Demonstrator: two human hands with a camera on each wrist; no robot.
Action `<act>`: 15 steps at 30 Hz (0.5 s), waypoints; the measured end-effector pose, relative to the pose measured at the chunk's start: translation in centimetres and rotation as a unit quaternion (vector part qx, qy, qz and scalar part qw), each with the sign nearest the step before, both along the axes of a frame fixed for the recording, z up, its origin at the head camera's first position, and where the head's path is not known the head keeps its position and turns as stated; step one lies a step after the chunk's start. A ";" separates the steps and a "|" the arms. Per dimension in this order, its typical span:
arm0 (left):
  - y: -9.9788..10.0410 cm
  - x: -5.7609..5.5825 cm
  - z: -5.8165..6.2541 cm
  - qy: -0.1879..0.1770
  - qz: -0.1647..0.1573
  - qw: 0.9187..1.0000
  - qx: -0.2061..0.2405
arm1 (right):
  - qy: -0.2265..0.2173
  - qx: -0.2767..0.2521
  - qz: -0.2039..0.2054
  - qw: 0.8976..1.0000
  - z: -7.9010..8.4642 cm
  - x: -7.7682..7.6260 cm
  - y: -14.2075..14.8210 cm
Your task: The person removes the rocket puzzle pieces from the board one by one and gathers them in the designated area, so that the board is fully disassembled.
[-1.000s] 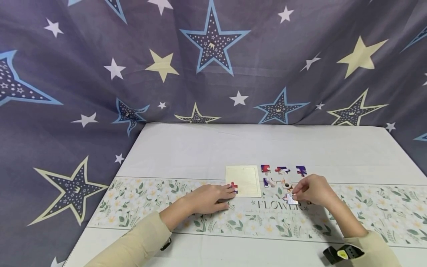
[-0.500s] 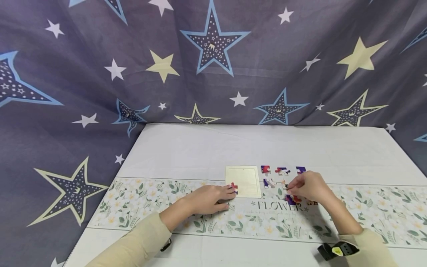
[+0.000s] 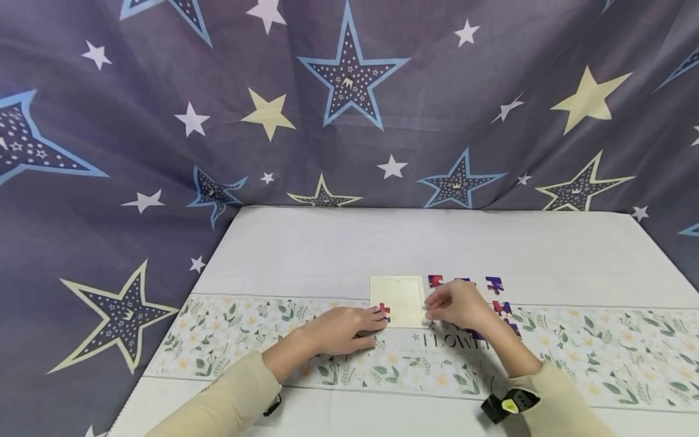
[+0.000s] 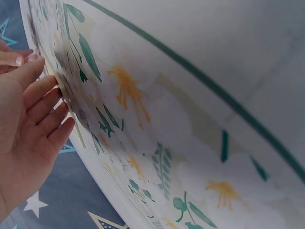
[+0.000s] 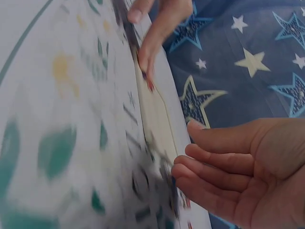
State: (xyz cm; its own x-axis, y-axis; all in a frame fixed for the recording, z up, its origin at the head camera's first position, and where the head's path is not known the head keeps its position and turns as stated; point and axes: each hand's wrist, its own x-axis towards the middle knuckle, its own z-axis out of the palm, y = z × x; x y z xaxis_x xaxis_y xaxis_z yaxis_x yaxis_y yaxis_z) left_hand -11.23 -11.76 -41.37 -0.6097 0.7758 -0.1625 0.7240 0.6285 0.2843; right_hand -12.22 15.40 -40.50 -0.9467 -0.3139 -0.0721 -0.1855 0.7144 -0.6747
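A cream puzzle tray (image 3: 403, 303) lies flat on the table. One red-and-purple jigsaw piece (image 3: 384, 311) sits in its near left corner. My left hand (image 3: 344, 329) rests its fingertips on the tray's left edge, touching that piece. Fingers of this hand (image 4: 35, 126) are fairly straight in the left wrist view. At the tray's right edge is my right hand (image 3: 459, 303), thumb and fingers apart in the right wrist view (image 5: 238, 171). A blurred dark edge shows by its fingertips; whether it is a piece I cannot tell. This hand hides several pieces beneath it.
Loose jigsaw pieces lie right of the tray: one red (image 3: 435, 280), one purple (image 3: 494, 285) and one purple-red (image 3: 502, 308), among several. A floral band with lettering (image 3: 453, 341) crosses the white tablecloth (image 3: 306, 243). A grey star-patterned curtain (image 3: 404, 139) hangs behind.
My right hand first pinches a pale-glinting jigsaw piece at the lower right, then moves up and left to the tray's right edge. The left hand stays put; the head view shifts slightly.
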 end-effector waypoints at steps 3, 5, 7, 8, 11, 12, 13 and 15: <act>0.0 0.0 -0.1 -0.002 -0.004 1.000 0.007 | 0.010 -0.024 0.040 0.999 -0.4 -0.4 -1.3; 0.0 -0.1 -0.2 0.001 -0.005 1.000 0.010 | 0.013 -0.031 0.061 0.998 -0.8 -0.7 -2.1; 0.0 -0.1 -0.2 0.002 -0.004 1.000 0.014 | 0.009 -0.033 0.075 0.997 -1.0 -1.0 -2.8; 0.0 -0.1 -0.2 0.001 -0.004 1.000 0.018 | 0.006 -0.032 0.079 0.996 -1.2 -1.1 -3.1; 0.0 -0.2 -0.2 -0.009 0.003 1.000 0.030 | 0.006 -0.020 0.088 0.996 -1.4 -1.4 -4.0; 0.1 -0.2 -0.2 -0.015 0.006 0.999 0.036 | 0.007 -0.016 0.090 0.996 -1.4 -1.5 -4.3; 0.1 -0.3 -0.1 -0.022 0.009 0.999 0.043 | 0.010 -0.012 0.093 0.996 -1.5 -1.6 -4.5; 0.1 -0.4 -0.1 -0.032 0.014 0.998 0.057 | 0.020 -0.004 0.100 0.995 -1.6 -1.6 -4.9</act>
State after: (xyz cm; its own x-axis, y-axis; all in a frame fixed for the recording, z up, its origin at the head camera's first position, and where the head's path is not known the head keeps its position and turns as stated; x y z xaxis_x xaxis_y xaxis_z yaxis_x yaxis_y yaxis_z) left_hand -11.60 -11.64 -41.48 -0.6229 0.7740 -0.1141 0.6844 0.6097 0.3998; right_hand -13.84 10.51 -42.11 -0.8677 -0.4959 -0.0330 -0.3490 0.6552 -0.6699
